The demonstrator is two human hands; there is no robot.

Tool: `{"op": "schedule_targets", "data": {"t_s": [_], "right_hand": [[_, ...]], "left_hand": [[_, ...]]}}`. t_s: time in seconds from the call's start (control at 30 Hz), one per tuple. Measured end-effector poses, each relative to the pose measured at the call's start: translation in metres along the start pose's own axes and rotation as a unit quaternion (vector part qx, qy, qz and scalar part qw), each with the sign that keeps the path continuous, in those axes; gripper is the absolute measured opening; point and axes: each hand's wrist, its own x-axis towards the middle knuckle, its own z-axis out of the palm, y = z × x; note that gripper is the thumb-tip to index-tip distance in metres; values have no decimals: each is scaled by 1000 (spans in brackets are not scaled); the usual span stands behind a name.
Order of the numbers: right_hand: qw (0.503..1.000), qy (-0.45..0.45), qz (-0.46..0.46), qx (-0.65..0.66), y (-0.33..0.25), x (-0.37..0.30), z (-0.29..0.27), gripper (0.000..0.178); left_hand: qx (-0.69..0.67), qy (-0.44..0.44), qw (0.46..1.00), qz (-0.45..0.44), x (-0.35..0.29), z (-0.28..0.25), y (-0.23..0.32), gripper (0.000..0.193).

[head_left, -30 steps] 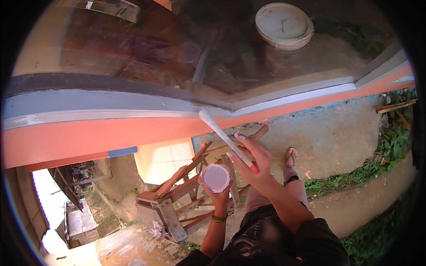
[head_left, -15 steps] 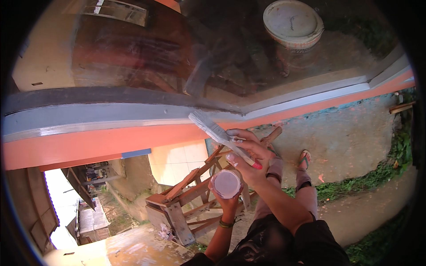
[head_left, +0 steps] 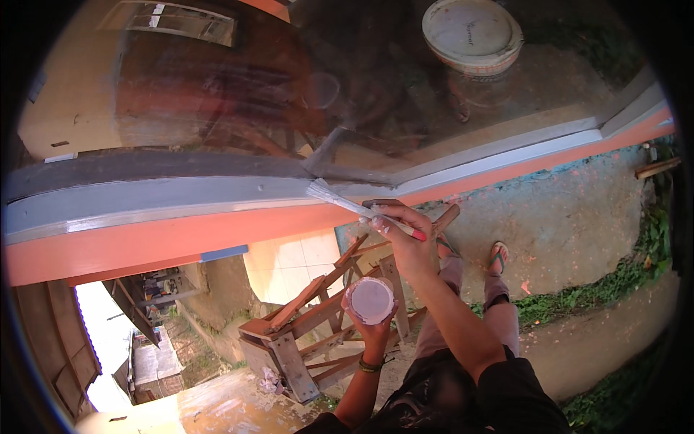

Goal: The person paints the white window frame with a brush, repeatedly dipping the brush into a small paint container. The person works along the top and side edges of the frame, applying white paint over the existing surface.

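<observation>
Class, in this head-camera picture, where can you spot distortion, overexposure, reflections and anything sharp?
Head view: the grey ledge bends with fisheye distortion and the corners go black; head view: a bright patch at lower left is blown out to white; head view: the dark glass carries reflections; head view: the brush in the right hand looks fairly sharp.

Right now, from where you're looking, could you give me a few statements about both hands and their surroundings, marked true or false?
1. The right hand holds a paintbrush. True.
2. The left hand holds nothing. False: it holds a round container with pale contents.
3. The paintbrush's handle ends in green. False: the end is red.
4. A band circles the left wrist. True.
5. The wall strip bordering the grey frame is dark green. False: it is orange.
</observation>
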Motion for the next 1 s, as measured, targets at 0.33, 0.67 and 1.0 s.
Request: {"op": "schedule_targets", "data": {"t_s": [0.33,0.67,1.0], "right_hand": [[994,18,9,-103,-24,3,-25,17],[941,142,151,268,-19,-23,-9,20],[881,150,208,398,-10,-15,46,13]], "left_hand": [[8,-15,1000,0,3,4,4,110],[-16,7,1000,-10,2,5,1,110],[-24,-2,999,-21,0,-1,0,109]]}}
